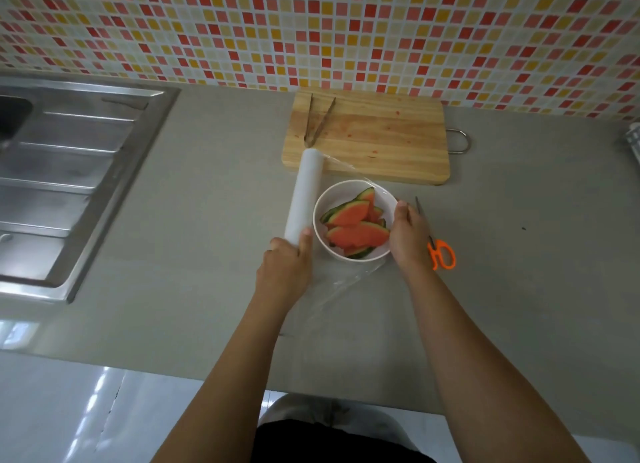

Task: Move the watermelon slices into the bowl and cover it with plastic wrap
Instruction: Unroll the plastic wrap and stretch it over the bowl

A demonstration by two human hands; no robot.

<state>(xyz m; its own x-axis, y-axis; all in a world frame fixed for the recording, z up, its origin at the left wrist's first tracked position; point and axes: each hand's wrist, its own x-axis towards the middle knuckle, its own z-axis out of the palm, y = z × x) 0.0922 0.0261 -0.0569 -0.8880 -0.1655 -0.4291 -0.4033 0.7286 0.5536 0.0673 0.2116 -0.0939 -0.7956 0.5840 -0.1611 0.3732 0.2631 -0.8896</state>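
Observation:
A white bowl (320,230) stands on the grey counter with several red watermelon slices (356,225) inside. A white roll of plastic wrap (304,192) lies just left of the bowl, and my left hand (285,268) grips its near end. A clear sheet of film (343,282) runs from the roll across the bowl and trails loose onto the counter in front. My right hand (408,236) presses the film against the bowl's right rim.
A wooden cutting board (381,140) with tongs (317,120) on it lies behind the bowl. Orange-handled scissors (438,246) lie right of my right hand. A steel sink (69,185) fills the left side. The counter's front edge runs close to my body.

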